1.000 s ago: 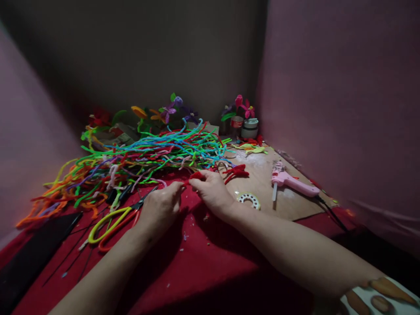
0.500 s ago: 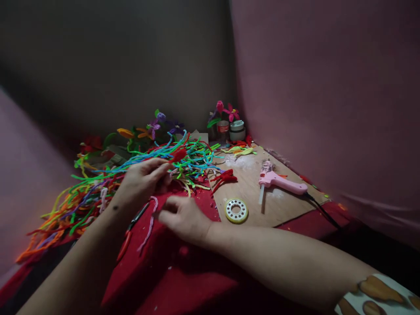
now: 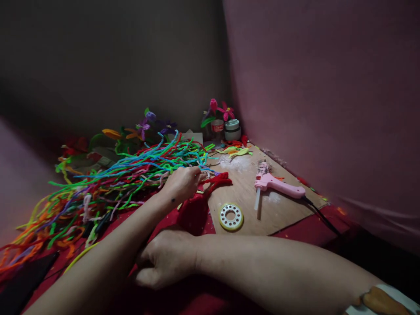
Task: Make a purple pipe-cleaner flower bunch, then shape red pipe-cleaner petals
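Note:
My left hand reaches over the red cloth with its fingers curled at the near end of a red pipe cleaner piece, at the edge of the wooden board. The fingertips are partly hidden behind the hand. Closer to me, my right hand is closed low over the cloth. What it holds, if anything, is hidden by the hand and my left forearm. A large heap of coloured pipe cleaners lies beyond and left of my hands.
On the board lie a pink glue gun with its cord and a yellow-rimmed tape roll. Yellow pipe cleaner pieces lie farther back. A lidded jar and pipe cleaner flowers stand in the corner. Bottom left is a dark flat object.
My left hand has moved right with a red pipe cleaner piece, to the board's edge. My right hand has drawn back toward me and closed. The red-handled tool is out of sight.

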{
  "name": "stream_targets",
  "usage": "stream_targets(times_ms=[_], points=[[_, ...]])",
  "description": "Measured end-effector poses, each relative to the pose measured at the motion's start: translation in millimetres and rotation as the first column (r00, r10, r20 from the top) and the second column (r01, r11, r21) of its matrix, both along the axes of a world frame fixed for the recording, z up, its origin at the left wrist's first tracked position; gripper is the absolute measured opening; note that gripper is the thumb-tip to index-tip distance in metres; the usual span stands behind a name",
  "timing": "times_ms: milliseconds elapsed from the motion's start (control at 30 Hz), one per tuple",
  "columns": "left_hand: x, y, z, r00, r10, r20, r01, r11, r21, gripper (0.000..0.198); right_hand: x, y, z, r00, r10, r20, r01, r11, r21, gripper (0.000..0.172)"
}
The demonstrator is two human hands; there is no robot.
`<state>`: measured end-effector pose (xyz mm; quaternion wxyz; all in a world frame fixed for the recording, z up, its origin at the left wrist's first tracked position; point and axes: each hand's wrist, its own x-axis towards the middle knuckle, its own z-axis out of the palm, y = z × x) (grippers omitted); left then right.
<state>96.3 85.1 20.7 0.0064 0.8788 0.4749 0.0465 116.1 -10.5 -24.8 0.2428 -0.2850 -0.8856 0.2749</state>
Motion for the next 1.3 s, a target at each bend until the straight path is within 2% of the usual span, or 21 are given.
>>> stream_targets(times_ms=[67,133,200,267,367,500,633,700,767,833,867,967,1067,1200,1300], points=[[-10,-4,0.4,0.999,-0.031,0.03,0.032,0.999,-0.03,0.029,-2,0,-2.0,0.999,-0.05,0.012,0.049,0.998,0.031,0.025],[-18,-6,-3.6,0.993,-0.049,0.105,0.064,0.988,-0.143,0.026,-5,0,-5.2,0.995,-0.099,-0.014,0.1,0.993,0.056,0.026],[-23,-8,-9.3,0.979,-0.022,0.203,0.082,0.953,-0.293,0.025,-7,0,-8.8,0.991,-0.122,-0.057,0.125,0.99,0.063,0.025],[-26,-10,-13.0,0.958,0.005,0.288,0.103,0.928,-0.359,0.025,-8,0,-12.4,0.987,-0.129,-0.101,0.136,0.988,0.07,0.024],[-31,-17,-11.9,0.94,-0.035,0.34,0.133,0.954,-0.27,0.024,-9,-1,-17.4,0.979,-0.14,-0.147,0.152,0.986,0.075,0.02],[-46,-27,-6.4,0.921,-0.04,0.388,0.16,0.946,-0.283,0.024,-11,-3,-21.0,0.97,-0.158,-0.186,0.171,0.983,0.06,0.022],[-67,-28,2.0,0.913,-0.003,0.407,0.119,0.959,-0.259,0.024,-13,-8,-19.7,0.971,-0.133,-0.2,0.15,0.986,0.07,0.024],[-78,-19,11.2,0.908,0.026,0.419,0.063,0.978,-0.197,0.021,-14,-10,-18.8,0.973,-0.134,-0.187,0.148,0.987,0.061,0.026],[-86,-4,23.7,0.893,0.09,0.442,-0.089,0.996,-0.023,0.022,-15,-11,-18.5,0.976,-0.143,-0.165,0.156,0.986,0.066,0.028],[-90,17,36.5,0.899,0.118,0.422,-0.211,0.96,0.181,0.023,-15,-10,-18.9,0.979,-0.148,-0.143,0.162,0.982,0.092,0.029],[-91,28,42.0,0.908,0.15,0.39,-0.257,0.936,0.24,0.023,-15,-10,-19.2,0.979,-0.151,-0.135,0.166,0.98,0.11,0.03],[-84,60,50.2,0.915,0.192,0.356,-0.29,0.925,0.247,0.024,-15,-8,-19.9,0.981,-0.155,-0.114,0.172,0.974,0.15,0.032],[-73,84,45.5,0.921,0.223,0.319,-0.305,0.923,0.235,0.022,-15,-8,-20.5,0.981,-0.158,-0.115,0.177,0.967,0.184,0.029],[-68,101,31.9,0.928,0.236,0.29,-0.294,0.94,0.173,0.016,-18,-8,-22.0,0.978,-0.181,-0.101,0.199,0.956,0.215,0.028],[-79,113,33.5,0.922,0.241,0.303,-0.283,0.954,0.102,0.016,-21,-8,-23.9,0.981,-0.178,-0.072,0.19,0.951,0.245,0.028]])
